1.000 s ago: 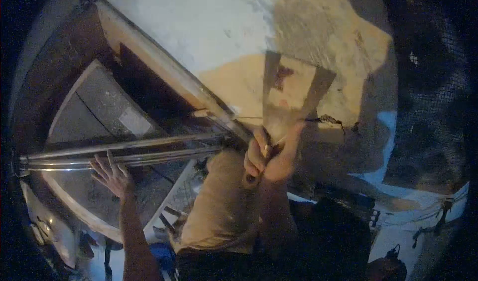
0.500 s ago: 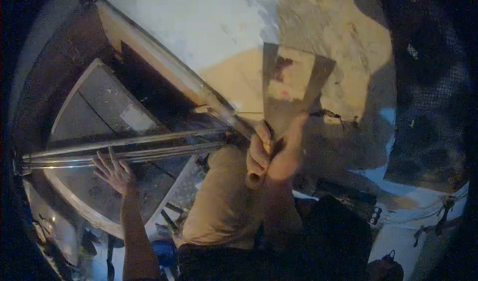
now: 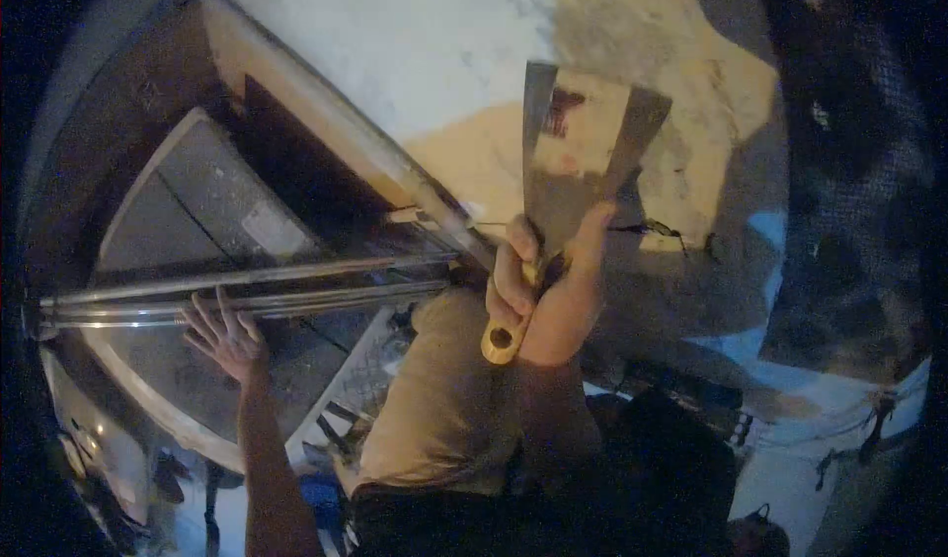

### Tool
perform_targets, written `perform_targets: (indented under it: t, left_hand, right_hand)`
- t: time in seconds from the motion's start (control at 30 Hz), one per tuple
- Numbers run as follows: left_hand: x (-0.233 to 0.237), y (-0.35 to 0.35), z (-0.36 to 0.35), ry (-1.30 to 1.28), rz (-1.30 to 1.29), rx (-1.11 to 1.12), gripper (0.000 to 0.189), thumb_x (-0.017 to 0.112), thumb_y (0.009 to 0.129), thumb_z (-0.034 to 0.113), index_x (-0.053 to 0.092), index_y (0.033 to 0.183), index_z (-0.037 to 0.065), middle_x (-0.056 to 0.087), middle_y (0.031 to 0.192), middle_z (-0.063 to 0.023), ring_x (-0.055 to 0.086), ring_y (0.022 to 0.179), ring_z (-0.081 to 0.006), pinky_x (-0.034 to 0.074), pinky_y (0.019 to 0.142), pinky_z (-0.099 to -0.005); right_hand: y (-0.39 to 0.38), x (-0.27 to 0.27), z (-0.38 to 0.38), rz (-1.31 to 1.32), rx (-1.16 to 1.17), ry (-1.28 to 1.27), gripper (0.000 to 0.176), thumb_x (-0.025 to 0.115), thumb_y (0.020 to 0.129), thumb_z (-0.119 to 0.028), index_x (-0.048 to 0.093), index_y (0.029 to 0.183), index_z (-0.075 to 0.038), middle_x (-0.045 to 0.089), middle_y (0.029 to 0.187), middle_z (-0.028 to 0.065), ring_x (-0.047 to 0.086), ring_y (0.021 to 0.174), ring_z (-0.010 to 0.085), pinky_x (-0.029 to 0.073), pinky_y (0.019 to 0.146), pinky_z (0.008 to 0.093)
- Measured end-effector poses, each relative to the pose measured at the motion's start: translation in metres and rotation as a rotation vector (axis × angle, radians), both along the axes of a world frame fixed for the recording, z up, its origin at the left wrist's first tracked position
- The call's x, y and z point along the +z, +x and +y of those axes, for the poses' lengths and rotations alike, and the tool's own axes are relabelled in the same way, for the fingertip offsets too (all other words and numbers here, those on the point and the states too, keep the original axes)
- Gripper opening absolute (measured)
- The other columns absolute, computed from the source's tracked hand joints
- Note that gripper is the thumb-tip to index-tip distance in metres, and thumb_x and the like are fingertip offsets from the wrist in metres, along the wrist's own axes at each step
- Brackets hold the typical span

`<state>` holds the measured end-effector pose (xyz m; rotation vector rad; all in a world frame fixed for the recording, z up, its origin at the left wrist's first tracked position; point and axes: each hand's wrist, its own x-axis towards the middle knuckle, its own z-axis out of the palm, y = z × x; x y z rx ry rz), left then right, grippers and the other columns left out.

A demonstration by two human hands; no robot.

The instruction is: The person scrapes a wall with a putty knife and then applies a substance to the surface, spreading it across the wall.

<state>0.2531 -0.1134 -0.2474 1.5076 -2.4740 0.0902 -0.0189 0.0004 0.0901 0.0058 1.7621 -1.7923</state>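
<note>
My right hand (image 3: 568, 295) is closed around the handle of a broad putty knife (image 3: 583, 152). Its blade widens away from my fist and carries a dark red mark on a pale patch. The rounded yellow handle end, with a hole through it, pokes out below my fingers. Further left, my left hand (image 3: 232, 345) is spread flat, its fingertips over several long shiny metal bars (image 3: 148, 315). Under those bars lies a grey panel with a curved edge (image 3: 188, 187), bearing a pale label.
Beyond the blade is a pale, stained surface (image 3: 444, 43), partly in yellowish light. A long straight rail (image 3: 326, 103) slants across the upper left towards my right hand. Dark mesh-like material (image 3: 849, 211) hangs at the right. My knee (image 3: 444, 389) is between my arms.
The putty knife has shifted slightly upward in view with my right hand, and its handle end shows more fully. My left hand stays almost where it was.
</note>
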Motion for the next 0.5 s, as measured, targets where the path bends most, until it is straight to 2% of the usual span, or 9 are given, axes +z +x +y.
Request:
perform_targets:
  t: [0.1,0.13,0.23,0.27,0.37,0.4,0.5]
  left_hand:
    - [-0.001,-0.011,-0.003,-0.005,0.007,0.005,0.056,0.014,0.099,0.049,0.033,0.147,0.026,0.018,0.157,-0.0089,0.010,0.145,-0.0345,0.006,0.113,-0.0600]
    - [0.002,-0.010,-0.002,-0.003,0.018,0.003,0.056,0.014,0.099,0.049,0.034,0.147,0.026,0.017,0.157,-0.0089,0.010,0.145,-0.0345,0.006,0.113,-0.0600]
    - [0.008,-0.009,0.000,0.011,0.021,-0.004,0.055,0.017,0.099,0.048,0.035,0.146,0.026,0.019,0.156,-0.0093,0.011,0.145,-0.0344,0.007,0.113,-0.0598]
    - [0.012,-0.008,0.002,0.011,0.025,-0.007,0.055,0.017,0.099,0.048,0.035,0.146,0.026,0.020,0.156,-0.0095,0.011,0.145,-0.0345,0.007,0.113,-0.0600]
    - [0.009,-0.012,-0.004,-0.003,0.030,-0.003,0.054,0.017,0.100,0.047,0.036,0.146,0.025,0.022,0.156,-0.0102,0.012,0.145,-0.0353,0.008,0.113,-0.0602]
    - [0.008,-0.009,-0.001,0.000,0.025,-0.003,0.054,0.017,0.100,0.046,0.036,0.146,0.025,0.022,0.155,-0.0104,0.013,0.144,-0.0356,0.008,0.113,-0.0602]
    - [0.009,-0.006,-0.001,0.035,-0.003,0.004,0.054,0.017,0.099,0.046,0.036,0.145,0.025,0.021,0.156,-0.0106,0.013,0.144,-0.0358,0.009,0.113,-0.0598]
  right_hand:
    - [-0.002,-0.003,0.007,-0.022,-0.052,-0.112,0.069,0.034,0.085,-0.077,0.044,0.069,-0.010,0.035,0.045,0.0035,0.027,0.028,0.0137,0.022,0.028,0.0264]
    - [-0.002,0.000,0.004,-0.021,-0.024,0.000,0.068,0.034,0.087,-0.075,0.044,0.071,-0.009,0.036,0.045,0.0042,0.027,0.028,0.0145,0.023,0.028,0.0281]
    - [0.002,0.009,-0.022,0.068,-0.055,0.037,0.068,0.031,0.088,-0.074,0.044,0.070,-0.010,0.035,0.044,0.0036,0.027,0.028,0.0145,0.024,0.028,0.0288]
    - [0.002,0.008,-0.017,-0.087,-0.094,-0.085,0.072,0.029,0.086,-0.077,0.044,0.066,-0.010,0.033,0.045,-0.0012,0.027,0.029,0.0095,0.023,0.027,0.0235]
    - [0.000,0.006,0.002,-0.034,-0.061,-0.112,0.071,0.029,0.087,-0.076,0.044,0.067,-0.010,0.033,0.046,-0.0018,0.027,0.029,0.0094,0.023,0.028,0.0240]
    - [-0.002,0.007,0.001,0.038,-0.018,-0.043,0.067,0.031,0.088,-0.073,0.044,0.070,-0.010,0.038,0.047,0.0031,0.028,0.029,0.0138,0.024,0.028,0.0284]
    - [0.008,0.017,-0.026,0.017,-0.059,0.018,0.065,0.033,0.090,-0.071,0.045,0.069,-0.010,0.038,0.048,0.0022,0.029,0.029,0.0128,0.024,0.028,0.0278]
